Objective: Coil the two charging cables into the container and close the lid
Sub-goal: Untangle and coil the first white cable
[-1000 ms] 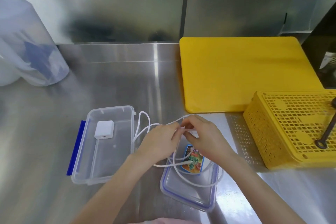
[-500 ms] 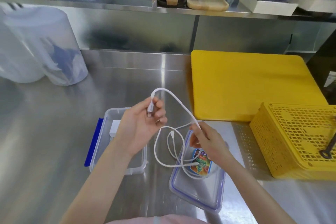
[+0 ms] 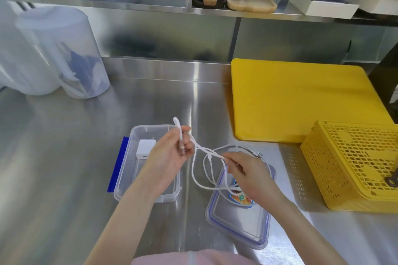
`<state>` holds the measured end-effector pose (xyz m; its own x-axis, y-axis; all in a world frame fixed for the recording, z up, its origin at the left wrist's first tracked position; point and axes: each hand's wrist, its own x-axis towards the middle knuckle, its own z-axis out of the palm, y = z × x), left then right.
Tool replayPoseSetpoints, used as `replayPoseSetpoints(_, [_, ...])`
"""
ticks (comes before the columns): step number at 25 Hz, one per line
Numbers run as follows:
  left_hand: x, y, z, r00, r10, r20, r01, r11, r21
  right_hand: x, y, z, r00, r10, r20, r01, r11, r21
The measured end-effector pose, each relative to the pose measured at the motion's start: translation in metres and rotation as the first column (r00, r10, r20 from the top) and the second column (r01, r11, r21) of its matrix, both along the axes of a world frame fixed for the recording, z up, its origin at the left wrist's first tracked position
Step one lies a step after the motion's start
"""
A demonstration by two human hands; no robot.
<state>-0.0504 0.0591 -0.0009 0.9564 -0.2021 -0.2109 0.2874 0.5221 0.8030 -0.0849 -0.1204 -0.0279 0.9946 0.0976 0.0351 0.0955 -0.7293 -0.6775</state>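
My left hand (image 3: 170,153) grips one end of a white charging cable (image 3: 199,170), with the plug end sticking up past my fingers. My right hand (image 3: 247,170) pinches the same cable farther along, and loose loops hang between the hands down onto the lid (image 3: 237,228). The clear container (image 3: 127,178) with a blue clip stands open under my left hand, a white charger block (image 3: 145,149) inside it. The clear lid with a blue seal and a coloured sticker lies flat to its right. A second cable end (image 3: 256,154) shows by my right hand.
A yellow cutting board (image 3: 297,97) lies at the back right. A yellow perforated basket (image 3: 355,165), upside down with a dark metal tool on it, stands at the right edge. Translucent plastic tubs (image 3: 60,54) stand at the back left. A shelf above holds wooden trays.
My hands, first together over the lid, have drawn apart. My left hand lifted the cable end up over the container; the loop between the hands has since lowered and slackened.
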Motion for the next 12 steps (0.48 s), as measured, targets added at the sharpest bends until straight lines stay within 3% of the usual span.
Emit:
replayPoseSetpoints(4, [-0.007,-0.011,-0.006,0.989,-0.131,0.072,0.112,0.969,0.221,-0.004,0.005,0.011,0.993,0.117,-0.024,-0.119,0.983,-0.139])
replayPoseSetpoints(10, [-0.016,-0.02,-0.008,0.965,-0.238,0.107,0.137,0.81,0.57,-0.006,0.009,0.036,0.971,0.233,-0.048,-0.236,0.967,-0.098])
replayPoseSetpoints(12, [-0.018,-0.021,-0.009,0.943,-0.292,0.158,0.108,0.72,0.686,-0.005,0.01,0.037,0.964,0.255,-0.071,-0.261,0.961,-0.087])
